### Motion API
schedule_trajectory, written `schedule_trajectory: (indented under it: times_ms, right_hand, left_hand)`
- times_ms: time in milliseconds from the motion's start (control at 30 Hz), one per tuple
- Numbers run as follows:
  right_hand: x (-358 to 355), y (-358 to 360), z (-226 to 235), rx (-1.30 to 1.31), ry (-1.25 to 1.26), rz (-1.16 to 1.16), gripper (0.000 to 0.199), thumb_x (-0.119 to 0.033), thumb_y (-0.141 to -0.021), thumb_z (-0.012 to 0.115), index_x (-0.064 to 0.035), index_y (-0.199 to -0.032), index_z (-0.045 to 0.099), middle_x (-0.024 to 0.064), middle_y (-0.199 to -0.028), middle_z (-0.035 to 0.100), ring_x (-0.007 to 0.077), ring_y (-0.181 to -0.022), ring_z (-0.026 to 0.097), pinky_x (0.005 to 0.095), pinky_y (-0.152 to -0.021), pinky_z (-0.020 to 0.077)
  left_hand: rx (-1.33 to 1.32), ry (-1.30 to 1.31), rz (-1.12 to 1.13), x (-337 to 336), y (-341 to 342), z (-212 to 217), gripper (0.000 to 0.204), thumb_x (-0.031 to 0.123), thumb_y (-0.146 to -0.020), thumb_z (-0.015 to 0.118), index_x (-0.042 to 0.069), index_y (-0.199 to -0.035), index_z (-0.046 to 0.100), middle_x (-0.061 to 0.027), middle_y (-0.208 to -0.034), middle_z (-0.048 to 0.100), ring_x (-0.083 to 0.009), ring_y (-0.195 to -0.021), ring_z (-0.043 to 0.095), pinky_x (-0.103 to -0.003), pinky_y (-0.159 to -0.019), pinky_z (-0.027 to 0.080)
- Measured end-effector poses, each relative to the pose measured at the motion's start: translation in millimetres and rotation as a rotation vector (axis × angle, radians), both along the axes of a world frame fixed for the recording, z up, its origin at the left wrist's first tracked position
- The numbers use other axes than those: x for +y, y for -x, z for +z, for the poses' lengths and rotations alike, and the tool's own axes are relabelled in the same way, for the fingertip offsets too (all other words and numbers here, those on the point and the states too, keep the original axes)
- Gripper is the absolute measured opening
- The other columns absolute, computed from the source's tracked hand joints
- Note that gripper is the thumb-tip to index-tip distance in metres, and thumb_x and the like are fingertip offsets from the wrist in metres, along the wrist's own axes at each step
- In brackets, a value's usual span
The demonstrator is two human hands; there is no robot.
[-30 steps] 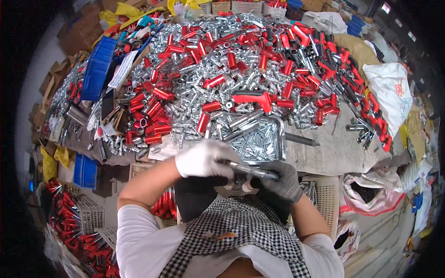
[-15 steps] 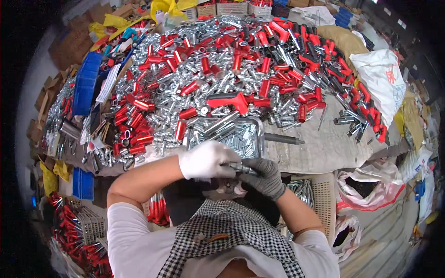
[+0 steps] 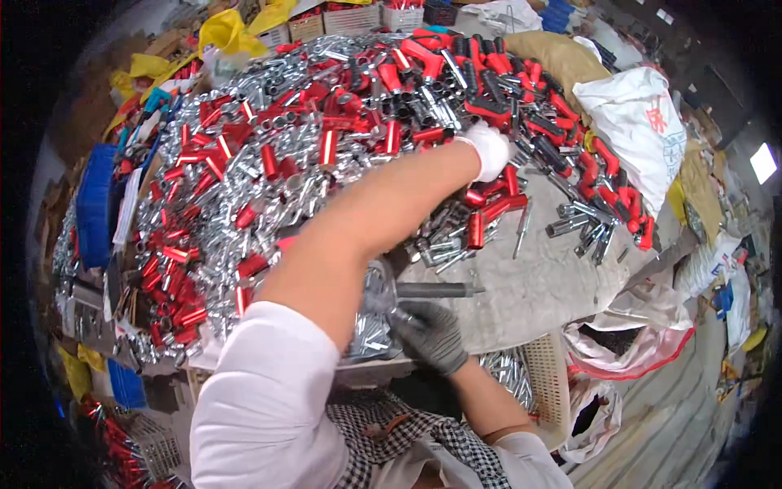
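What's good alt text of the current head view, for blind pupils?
A white-gloved left hand reaches across a heap of red and silver parts; the grey-gloved right hand is at a tray of metal pins.

Fisheye distort.: straight edges bowed, rims black, far-edge detail soft. Work area bright, fairly even; bkgd dim, esp. upper R, exc. blown-out white patch [image 3: 764, 163] at R edge. Hard glints on chromed metal parts [image 3: 244, 196] & red tubes [image 3: 328, 148]. L hand [image 3: 491, 152]: white glove near-clipped, sl. motion blur. R hand [image 3: 429, 336]: grey glove, smeared. Dark under cloth-covered bench [image 3: 538, 285], near edge.
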State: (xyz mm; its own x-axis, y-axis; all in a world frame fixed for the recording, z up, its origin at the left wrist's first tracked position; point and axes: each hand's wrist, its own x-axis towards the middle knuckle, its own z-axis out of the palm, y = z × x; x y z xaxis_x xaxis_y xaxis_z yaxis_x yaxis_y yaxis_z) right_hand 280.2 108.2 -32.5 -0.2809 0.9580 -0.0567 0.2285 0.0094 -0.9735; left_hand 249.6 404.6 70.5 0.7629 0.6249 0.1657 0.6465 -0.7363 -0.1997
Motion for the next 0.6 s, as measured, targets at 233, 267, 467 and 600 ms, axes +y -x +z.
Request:
schedule_trajectory:
  times_ms: [233, 267, 467, 600]
  right_hand:
    - [1.5, -12.0, -20.4, -0.085, -0.138, 0.060, 0.035, -0.023, -0.081, 0.077, -0.0052, -0.111, 0.069, 0.0114, -0.098, 0.073, 0.0202, -0.089, 0.070, 0.0333, -0.080, 0.0537]
    - [2.3, -12.2, -20.5, -0.082, -0.138, 0.063, 0.035, -0.023, -0.081, 0.077, -0.0052, -0.111, 0.069, 0.0114, -0.098, 0.073, 0.0202, -0.089, 0.070, 0.0333, -0.080, 0.0537]
    - [2.5, -21.4, -17.5, 0.275, 0.005, 0.062, 0.039, -0.024, -0.080, 0.077, -0.0081, -0.114, 0.067, 0.0114, -0.104, 0.072, 0.0234, -0.095, 0.070, 0.0350, -0.084, 0.0527]
    - [7.6, -21.7, -12.5, 0.069, -0.089, 0.141, 0.040, -0.025, -0.080, 0.077, -0.0088, -0.116, 0.066, 0.0108, -0.104, 0.072, 0.0234, -0.097, 0.069, 0.0345, -0.085, 0.0523]
  left_hand:
    - [0.083, 0.318, 0.081, 51.5, -53.2, -35.2, 0.041, 0.012, -0.067, 0.072, 0.007, -0.107, 0.071, -0.0180, -0.111, 0.068, -0.0320, -0.107, 0.065, -0.040, -0.090, 0.053]
    - [0.049, 0.340, 0.108, 59.6, -51.6, -37.1, 0.044, 0.013, -0.066, 0.073, 0.008, -0.110, 0.068, -0.0176, -0.111, 0.068, -0.0328, -0.106, 0.065, -0.041, -0.089, 0.053]
    - [0.291, 0.302, 0.245, 51.4, -89.7, -35.8, 0.061, 0.022, -0.067, 0.077, 0.009, -0.124, 0.065, -0.0124, -0.129, 0.062, -0.0311, -0.116, 0.062, -0.043, -0.094, 0.052]
    - [0.294, 0.367, 0.407, 60.3, -94.3, -61.4, 0.062, 0.023, -0.068, 0.079, 0.012, -0.127, 0.064, -0.0104, -0.128, 0.063, -0.0334, -0.116, 0.061, -0.063, -0.087, 0.049]
